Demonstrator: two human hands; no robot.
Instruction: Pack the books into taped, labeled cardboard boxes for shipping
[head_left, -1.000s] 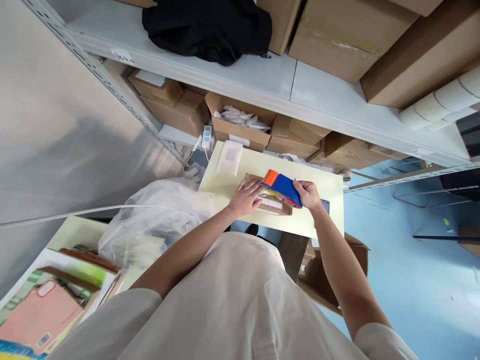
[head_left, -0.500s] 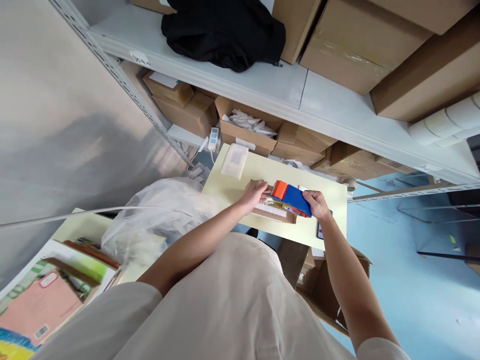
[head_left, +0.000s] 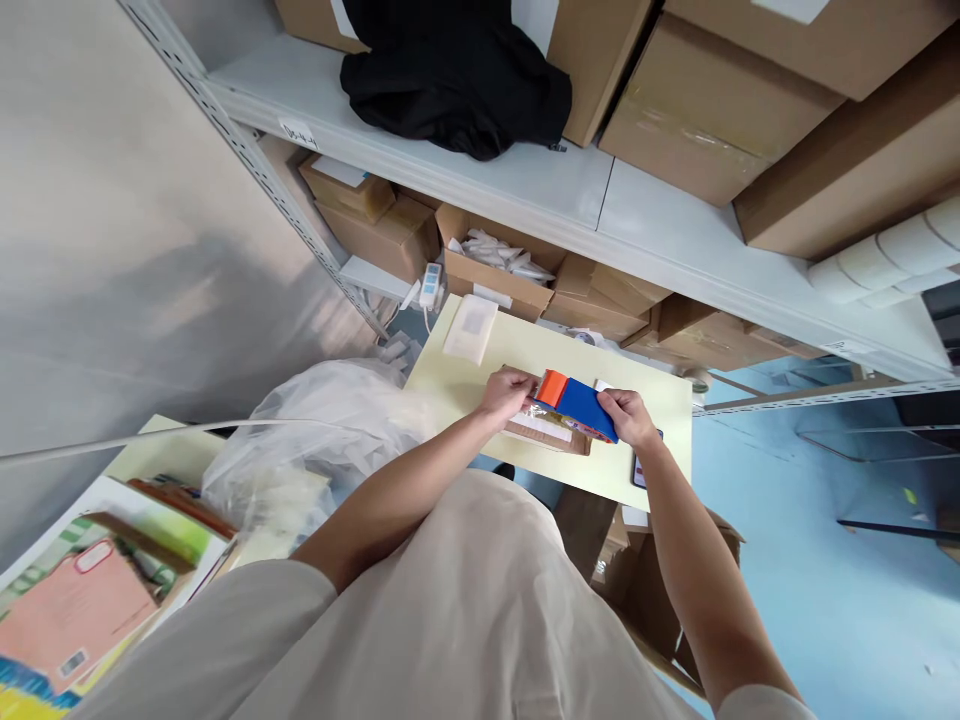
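Note:
My right hand (head_left: pixel 628 414) is closed round the back end of a blue and orange tape dispenser (head_left: pixel 585 402), held tilted above the table. Clear packing tape (head_left: pixel 538 411) glints at the dispenser's orange front end. There my left hand (head_left: pixel 508 392) has its fingers pinched together at the tape; the exact contact is partly hidden. Below the dispenser lies a small flat cardboard box (head_left: pixel 574 441) with a white label (head_left: pixel 538 428) on top. The dispenser covers part of this box.
On the pale yellow table (head_left: pixel 517 345) lie a white packet (head_left: pixel 471 328) and, at the right, a phone (head_left: pixel 639 472). Shelving (head_left: pixel 525 185) with cartons stands beyond. Clear plastic wrap (head_left: pixel 315 430) bulges at the left. An open carton (head_left: pixel 645 590) sits below the table's right side.
My left fingers have gone from stretched out beside the dispenser's orange end to curled in a pinch there. The dispenser has tilted slightly in my right hand. The view has shifted a little.

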